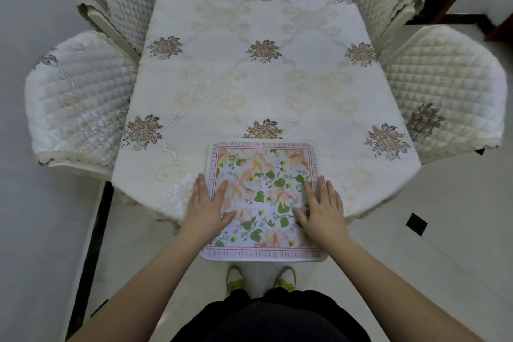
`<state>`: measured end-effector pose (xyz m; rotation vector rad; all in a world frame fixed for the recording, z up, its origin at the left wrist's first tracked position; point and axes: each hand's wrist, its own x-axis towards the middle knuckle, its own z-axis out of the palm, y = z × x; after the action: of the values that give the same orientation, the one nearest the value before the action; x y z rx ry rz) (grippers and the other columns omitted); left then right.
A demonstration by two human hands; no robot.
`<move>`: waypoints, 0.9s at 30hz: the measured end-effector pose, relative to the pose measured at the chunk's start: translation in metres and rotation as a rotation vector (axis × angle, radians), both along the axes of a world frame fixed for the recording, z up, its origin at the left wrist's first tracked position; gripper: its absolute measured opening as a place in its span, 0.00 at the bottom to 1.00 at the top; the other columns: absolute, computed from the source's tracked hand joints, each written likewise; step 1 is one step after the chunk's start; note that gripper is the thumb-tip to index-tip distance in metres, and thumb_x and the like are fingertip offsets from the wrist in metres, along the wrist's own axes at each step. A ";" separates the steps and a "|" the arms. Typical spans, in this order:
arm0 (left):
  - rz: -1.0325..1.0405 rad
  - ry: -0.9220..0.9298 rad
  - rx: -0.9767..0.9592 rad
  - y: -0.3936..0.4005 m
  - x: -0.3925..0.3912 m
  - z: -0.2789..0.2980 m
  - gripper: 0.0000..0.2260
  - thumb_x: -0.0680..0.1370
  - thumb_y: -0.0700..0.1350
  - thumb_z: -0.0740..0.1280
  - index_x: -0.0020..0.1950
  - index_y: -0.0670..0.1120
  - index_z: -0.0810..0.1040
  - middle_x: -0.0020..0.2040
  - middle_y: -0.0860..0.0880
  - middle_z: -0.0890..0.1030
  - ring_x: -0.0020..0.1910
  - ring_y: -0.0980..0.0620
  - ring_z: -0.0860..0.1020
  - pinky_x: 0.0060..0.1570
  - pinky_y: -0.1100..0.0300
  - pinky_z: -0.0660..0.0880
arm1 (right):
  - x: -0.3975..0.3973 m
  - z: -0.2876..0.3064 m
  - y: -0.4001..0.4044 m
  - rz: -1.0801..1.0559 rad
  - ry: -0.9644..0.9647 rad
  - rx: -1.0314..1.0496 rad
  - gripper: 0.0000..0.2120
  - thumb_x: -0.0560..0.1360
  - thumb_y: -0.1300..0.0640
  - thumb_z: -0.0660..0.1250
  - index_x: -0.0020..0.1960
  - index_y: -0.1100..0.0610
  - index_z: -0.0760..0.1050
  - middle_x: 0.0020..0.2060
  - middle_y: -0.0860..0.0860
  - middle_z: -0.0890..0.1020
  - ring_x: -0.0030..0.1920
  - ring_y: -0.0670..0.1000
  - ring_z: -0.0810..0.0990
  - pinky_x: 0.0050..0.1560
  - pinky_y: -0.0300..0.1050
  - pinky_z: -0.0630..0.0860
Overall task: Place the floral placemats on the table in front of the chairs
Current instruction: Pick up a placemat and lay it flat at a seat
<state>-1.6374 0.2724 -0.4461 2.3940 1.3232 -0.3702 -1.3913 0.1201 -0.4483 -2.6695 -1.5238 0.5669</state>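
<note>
Head view: a floral placemat [263, 197] is seen lying flat at the near end of the table [263, 78], its near edge overhanging the table's rim. It is pressed down by both hands — the left hand [206, 207] on its left border, the right hand [322, 208] on its right — fingers straight and spread. Quilted chairs [80, 108] are ranged along both sides.

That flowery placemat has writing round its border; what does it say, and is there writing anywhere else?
Floral placemat, far border: "WATCH IN MY MEMORY BE", cut off at both corners.
Near border, upside down: "WITHERED CHERRY"; the rest is unclear.
Side borders: partly under the hands, too blurred to read.
Tablecloth and chair covers: no writing.
</note>
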 end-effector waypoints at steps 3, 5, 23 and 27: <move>0.063 -0.017 0.000 -0.003 -0.005 -0.004 0.34 0.80 0.63 0.57 0.81 0.54 0.48 0.80 0.36 0.44 0.79 0.39 0.50 0.74 0.47 0.55 | 0.006 -0.001 -0.004 -0.007 0.044 0.001 0.38 0.76 0.31 0.47 0.80 0.48 0.48 0.79 0.56 0.42 0.78 0.56 0.39 0.76 0.53 0.41; 0.092 -0.068 0.002 -0.006 -0.006 -0.003 0.32 0.81 0.60 0.58 0.81 0.52 0.51 0.80 0.37 0.48 0.79 0.40 0.53 0.73 0.47 0.57 | 0.007 0.001 -0.004 -0.030 0.093 0.042 0.35 0.78 0.36 0.56 0.79 0.49 0.51 0.80 0.56 0.45 0.79 0.56 0.42 0.76 0.53 0.43; 0.520 -0.760 -0.216 -0.022 -0.004 0.027 0.29 0.80 0.44 0.65 0.79 0.52 0.58 0.75 0.52 0.67 0.72 0.53 0.68 0.68 0.56 0.66 | -0.009 0.026 -0.009 -0.243 0.463 0.362 0.32 0.80 0.53 0.63 0.79 0.52 0.53 0.78 0.48 0.55 0.77 0.48 0.56 0.76 0.48 0.56; 0.757 -0.907 -0.431 -0.016 -0.009 0.037 0.30 0.80 0.42 0.66 0.79 0.53 0.57 0.66 0.56 0.74 0.60 0.55 0.78 0.54 0.59 0.75 | -0.008 0.039 -0.011 -0.438 0.658 0.392 0.34 0.79 0.58 0.65 0.79 0.51 0.52 0.68 0.44 0.71 0.60 0.45 0.76 0.57 0.39 0.74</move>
<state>-1.6461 0.2562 -0.4096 1.2667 1.3496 0.5326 -1.3996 0.1089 -0.4089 -2.1017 -0.7513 0.8802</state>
